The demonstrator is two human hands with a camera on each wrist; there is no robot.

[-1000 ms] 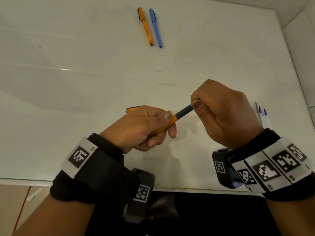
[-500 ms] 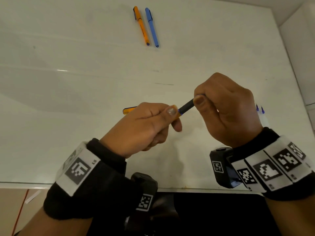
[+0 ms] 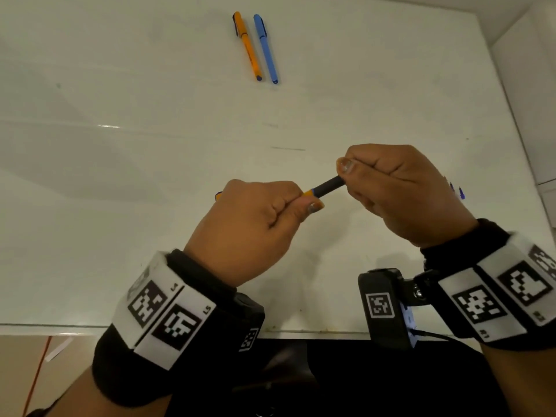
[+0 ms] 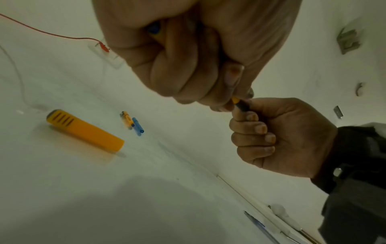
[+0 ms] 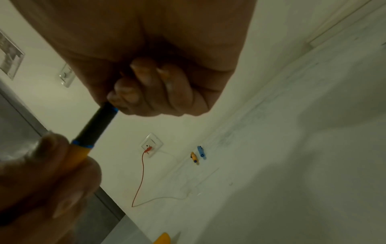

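An orange pen with a black grip section (image 3: pixel 328 186) hangs in the air between both hands, above the white table (image 3: pixel 120 176). My left hand (image 3: pixel 255 224) is a fist curled round the orange barrel (image 5: pixel 81 153). My right hand (image 3: pixel 400 191) pinches the black front end (image 4: pixel 243 107) with thumb and curled fingers. The pen's tip is hidden inside the right hand. An orange cap (image 4: pixel 83 130) lies on the table just beyond my left hand; the head view shows only its end (image 3: pixel 218 195).
A capped orange pen (image 3: pixel 248 46) and a capped blue pen (image 3: pixel 266 48) lie side by side at the table's far side. Thin pen refills with blue tips (image 3: pixel 457 191) lie right of my right hand. The table's front edge (image 3: pixel 180 326) runs under my wrists.
My left hand has rolled over so its back faces up, covering more of the orange barrel. Both hands still hold the pen and have shifted little.
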